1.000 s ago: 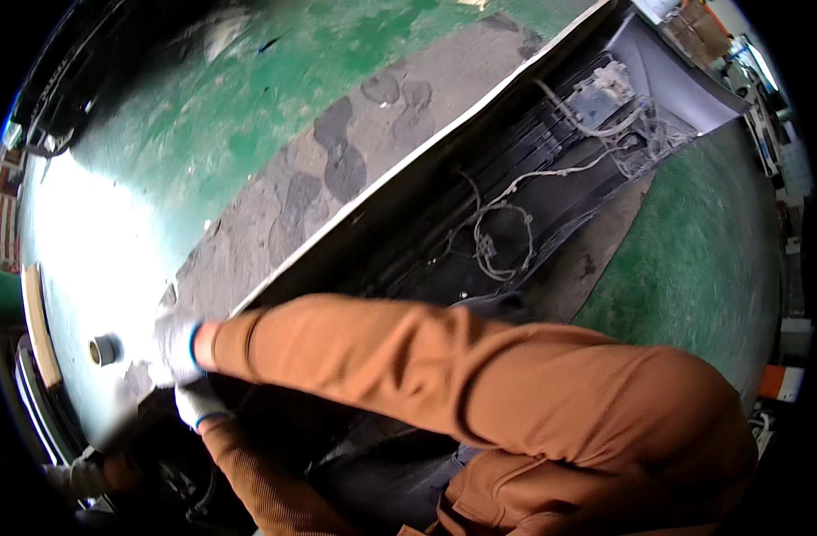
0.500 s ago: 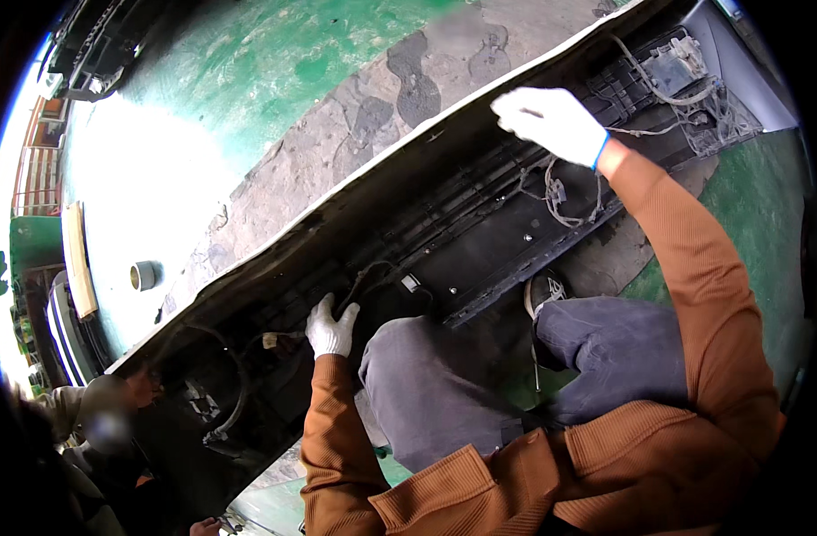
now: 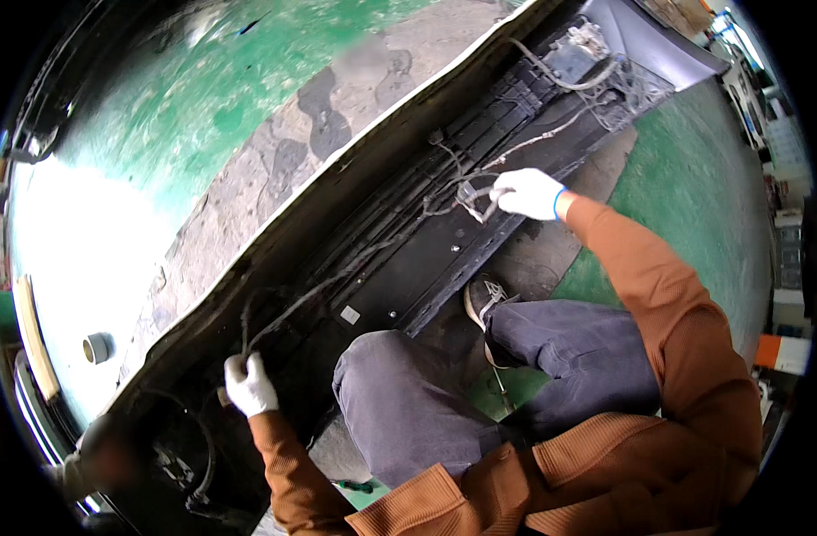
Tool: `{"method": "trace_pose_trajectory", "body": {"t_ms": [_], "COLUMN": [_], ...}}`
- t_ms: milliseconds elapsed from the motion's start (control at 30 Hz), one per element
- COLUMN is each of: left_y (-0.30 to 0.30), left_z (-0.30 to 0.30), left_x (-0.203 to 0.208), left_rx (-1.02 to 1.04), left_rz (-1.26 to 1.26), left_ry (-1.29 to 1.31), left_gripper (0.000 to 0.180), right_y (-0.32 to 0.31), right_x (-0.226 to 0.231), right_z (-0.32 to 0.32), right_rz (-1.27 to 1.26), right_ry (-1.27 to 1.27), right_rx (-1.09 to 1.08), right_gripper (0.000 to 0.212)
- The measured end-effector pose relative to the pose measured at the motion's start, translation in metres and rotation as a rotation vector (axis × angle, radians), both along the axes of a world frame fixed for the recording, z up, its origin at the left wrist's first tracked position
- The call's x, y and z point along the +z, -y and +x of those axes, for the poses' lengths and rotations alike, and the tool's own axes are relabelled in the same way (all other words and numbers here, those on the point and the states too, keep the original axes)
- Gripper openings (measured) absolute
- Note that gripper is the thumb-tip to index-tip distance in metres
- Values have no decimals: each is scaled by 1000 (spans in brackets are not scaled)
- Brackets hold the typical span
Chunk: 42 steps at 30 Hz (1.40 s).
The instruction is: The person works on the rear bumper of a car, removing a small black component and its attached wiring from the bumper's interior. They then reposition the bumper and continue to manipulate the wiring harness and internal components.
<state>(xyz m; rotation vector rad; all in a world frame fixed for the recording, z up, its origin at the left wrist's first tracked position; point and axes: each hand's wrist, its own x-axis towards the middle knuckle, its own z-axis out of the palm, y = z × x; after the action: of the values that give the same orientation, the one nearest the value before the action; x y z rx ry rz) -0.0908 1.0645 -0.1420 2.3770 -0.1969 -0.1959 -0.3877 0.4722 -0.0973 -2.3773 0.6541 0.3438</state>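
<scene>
A long car bumper [image 3: 424,270] lies inner side up, slanting from lower left to upper right before my knees. Along its black inside runs a grey wiring harness [image 3: 355,262], partly lifted off the panel. My left hand [image 3: 250,384], in a white glove, is closed around the harness near the bumper's left part. The gloved right hand [image 3: 529,194] grips a looped, connector-bearing part of the same harness farther right. A bundle of wires [image 3: 618,92] sits by a grey box [image 3: 576,60] at the far right end.
Another person [image 3: 114,460], blurred, is close to the bumper's left end. On the green floor stand a short pipe ring [image 3: 96,348] and a wooden board [image 3: 35,339]. A green-handled tool [image 3: 355,487] lies below my left knee. Shelving [image 3: 788,259] lines the right side.
My left hand has moved left and down and now holds the harness. The right hand has come down from above the bumper onto the wires. The harness is stretched between them; the view has shifted.
</scene>
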Motion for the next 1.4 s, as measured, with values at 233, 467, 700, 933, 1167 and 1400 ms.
{"method": "trace_pose_trajectory", "body": {"t_ms": [233,467,700,933,1167,1400], "left_y": [-19,9,177,387,410,417], "left_z": [24,12,-31,-140,-143,-120], "left_x": [17,4,72,55,-4,20], "left_rx": [-89,-176,-576,-1320,-934,-449], "left_rz": [-8,254,103,114,-177,-800], "left_ry": [91,-230,469,-15,-222,-880], "left_gripper": [27,47,69,108,28,15], "right_y": [40,-49,-45,-44,-37,-26], "right_x": [108,86,72,131,140,127], "right_z": [14,2,-15,-32,-79,-101], "right_rz": [396,783,399,389,602,700], "right_ry": [201,-527,105,144,-265,-21], "right_rx": [-222,-280,279,257,-53,-221], "right_gripper": [29,44,33,27,31,30]}}
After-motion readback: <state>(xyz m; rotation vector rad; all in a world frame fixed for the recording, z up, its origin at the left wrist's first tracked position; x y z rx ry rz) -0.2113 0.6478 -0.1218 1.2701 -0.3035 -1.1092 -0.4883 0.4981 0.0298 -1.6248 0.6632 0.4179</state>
